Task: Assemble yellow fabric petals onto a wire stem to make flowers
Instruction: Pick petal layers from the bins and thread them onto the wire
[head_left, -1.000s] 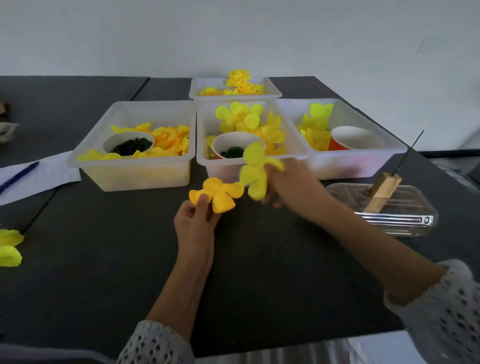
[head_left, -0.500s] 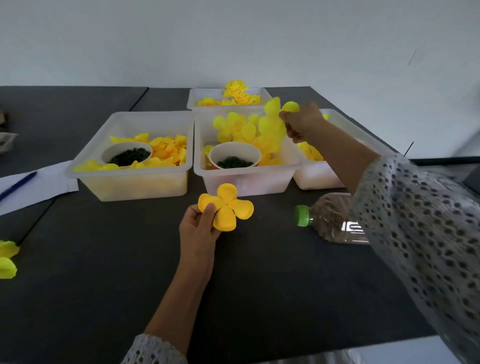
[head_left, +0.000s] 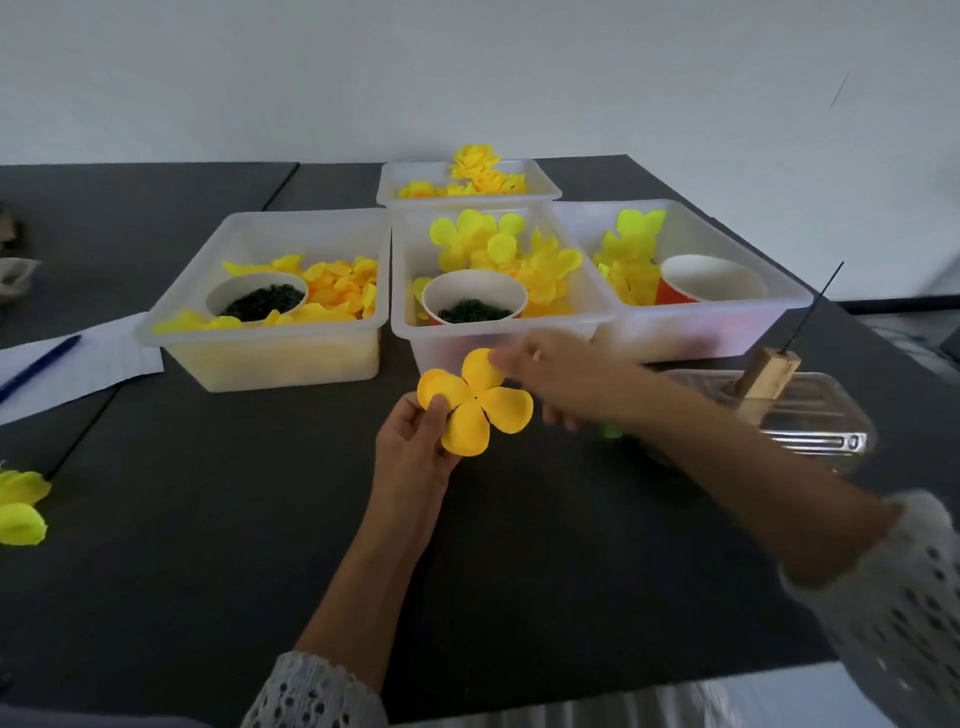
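Head view, reading left to right: at the far left edge of the tabletop (head_left: 208, 545) lies a flower (head_left: 21, 506) on a dark stem, partly cut off, so I judge at least one is finished. Next come paper (head_left: 78, 364) with a pen (head_left: 39, 361), then the left bin (head_left: 270, 358) of loose petals around a cup of dark bits. In the middle my left hand (head_left: 415, 447) pinches a four-lobed petal piece (head_left: 475, 402) by its left lobe, thumb on top, held above the tabletop just before the middle bin (head_left: 498, 338). My right hand (head_left: 556, 379) touches the piece's upper lobe; it is blurred, and I cannot tell whether its fingers pinch or lie spread. No wire shows under the piece, so threading seems left to do. Right of that stand the right bin (head_left: 727, 322) and a clear bottle (head_left: 779, 415) carrying a wooden block (head_left: 766, 374) with a thin wire (head_left: 815, 306) standing in it. The bottle's green cap is mostly hidden behind my right hand.
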